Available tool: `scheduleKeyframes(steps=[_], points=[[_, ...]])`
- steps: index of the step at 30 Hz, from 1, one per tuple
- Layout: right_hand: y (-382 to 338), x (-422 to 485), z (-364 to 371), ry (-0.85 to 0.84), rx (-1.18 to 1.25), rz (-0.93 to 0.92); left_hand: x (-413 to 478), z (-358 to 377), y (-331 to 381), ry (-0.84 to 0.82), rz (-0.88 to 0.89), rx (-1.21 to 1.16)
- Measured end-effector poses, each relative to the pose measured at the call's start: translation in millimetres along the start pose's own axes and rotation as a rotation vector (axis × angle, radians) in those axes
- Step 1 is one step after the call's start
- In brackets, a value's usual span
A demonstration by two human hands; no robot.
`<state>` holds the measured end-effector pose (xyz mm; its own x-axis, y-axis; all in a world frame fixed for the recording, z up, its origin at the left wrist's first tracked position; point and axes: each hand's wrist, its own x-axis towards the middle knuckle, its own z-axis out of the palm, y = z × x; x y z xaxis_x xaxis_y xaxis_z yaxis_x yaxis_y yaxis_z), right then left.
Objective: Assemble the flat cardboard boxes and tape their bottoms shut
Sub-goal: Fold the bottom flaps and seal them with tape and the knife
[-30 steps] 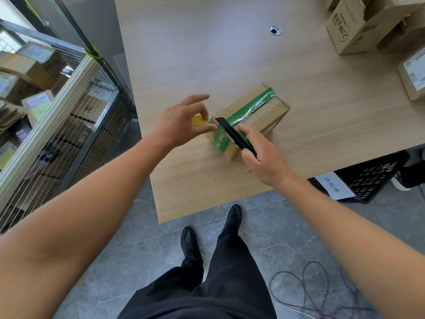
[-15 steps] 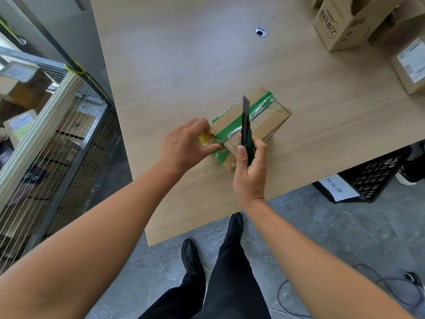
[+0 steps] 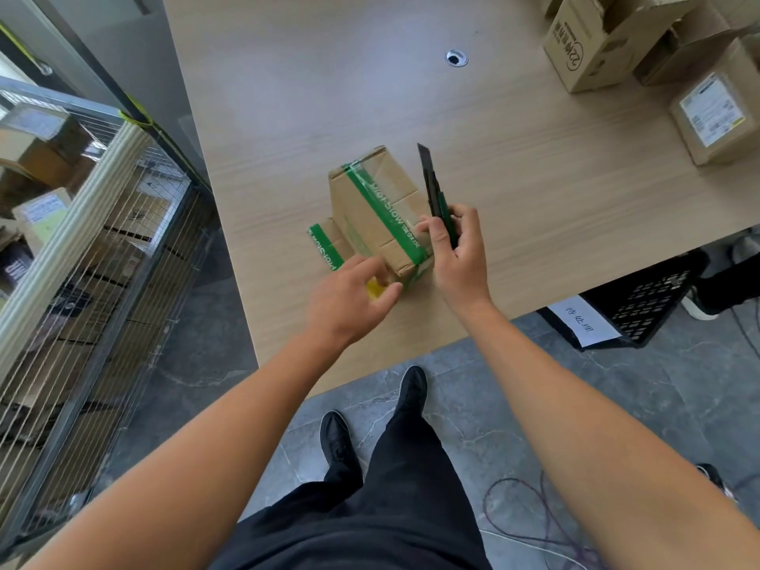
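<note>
Cardboard box (image 3: 354, 211), glossy green tape (image 3: 382, 211); right hand (image 3: 460, 259) clasps slim knife (image 3: 432, 183); grip of left hand (image 3: 349, 302) unclear.

Around your wooden table (image 3: 288, 96)
A wire cage (image 3: 103, 261) of parcels stands left of the table. A black crate (image 3: 649, 298) with a paper label (image 3: 584, 320) sits under its right edge, and a round grommet (image 3: 456, 58) pierces its far top.

Both bare arms reach forward. The left hand (image 3: 349, 298) pinches a yellow thing (image 3: 373, 288); the right hand (image 3: 458, 261) grips a knife (image 3: 432, 187) upright
</note>
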<state>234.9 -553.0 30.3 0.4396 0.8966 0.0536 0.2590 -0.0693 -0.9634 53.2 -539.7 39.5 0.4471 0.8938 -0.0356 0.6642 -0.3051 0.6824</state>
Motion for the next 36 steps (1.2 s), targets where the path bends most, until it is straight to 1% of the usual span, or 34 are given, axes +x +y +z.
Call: scheduleKeyframes(steps=[3,7,12,16,19,23,26,30,34,36], points=[[-3,5,-5,-0.024,0.046,0.031,-2,-17,-5,0.028,-0.054,-0.057],[-10,-3,2,-0.044,0.118,0.111,-1,-45,-11,-0.025,-0.061,-0.107],[-24,-13,18,-0.023,0.216,0.159,3,-63,-14,-0.059,-0.073,-0.146],[-39,-18,11,0.01,0.296,0.208,2,-74,-10,-0.076,-0.089,-0.179],[-60,-28,-2,-0.07,0.347,0.21,-4,-84,0,-0.06,-0.105,-0.252],[-83,-57,-11,-0.22,0.285,0.198,-14,-89,20,-0.075,-0.089,-0.4],[-90,-77,-8,-0.258,0.243,0.186,-24,-82,38,-0.096,-0.054,-0.505],[-88,-88,-19,-0.272,0.182,0.159,-34,-69,58,-0.077,-0.073,-0.469],[-78,-79,-49,-0.305,0.144,0.192,-36,-51,84,-0.071,-0.079,-0.321],[-74,-72,-69,-0.33,0.113,0.183,-36,-39,102,-0.063,-0.096,-0.292]])
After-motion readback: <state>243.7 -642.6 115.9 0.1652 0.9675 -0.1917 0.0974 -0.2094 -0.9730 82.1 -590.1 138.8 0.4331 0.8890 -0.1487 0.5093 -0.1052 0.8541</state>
